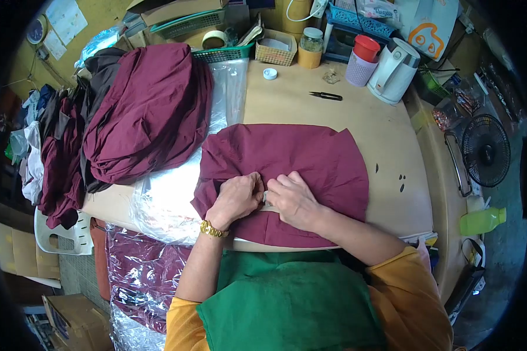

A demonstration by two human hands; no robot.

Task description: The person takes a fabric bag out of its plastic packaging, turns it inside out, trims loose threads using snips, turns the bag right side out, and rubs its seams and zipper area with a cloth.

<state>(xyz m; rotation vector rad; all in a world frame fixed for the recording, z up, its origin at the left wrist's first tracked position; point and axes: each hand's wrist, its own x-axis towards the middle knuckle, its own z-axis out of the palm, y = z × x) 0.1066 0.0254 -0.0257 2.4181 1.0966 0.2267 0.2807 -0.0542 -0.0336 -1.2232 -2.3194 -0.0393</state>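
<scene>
A maroon garment (298, 149) lies folded on the table in front of me, its fabric lightly creased. My left hand (240, 196), with a gold watch at the wrist, pinches the cloth near the garment's middle. Close beside it, my right hand (293, 202) has its fingers curled and pressed together on the same garment. Between the fingertips shows a small pale piece (266, 199), too covered to name. A light strip (268, 209) runs along an opening in the cloth below the hands.
A large maroon garment pile (146, 111) rests at the left on clear plastic sheeting (158, 210). Black thread snips (325, 96) and a white cap (270, 74) lie beyond the garment. A white kettle (394, 71) stands back right, near a lilac cup (362, 70). A small fan (486, 150) is far right.
</scene>
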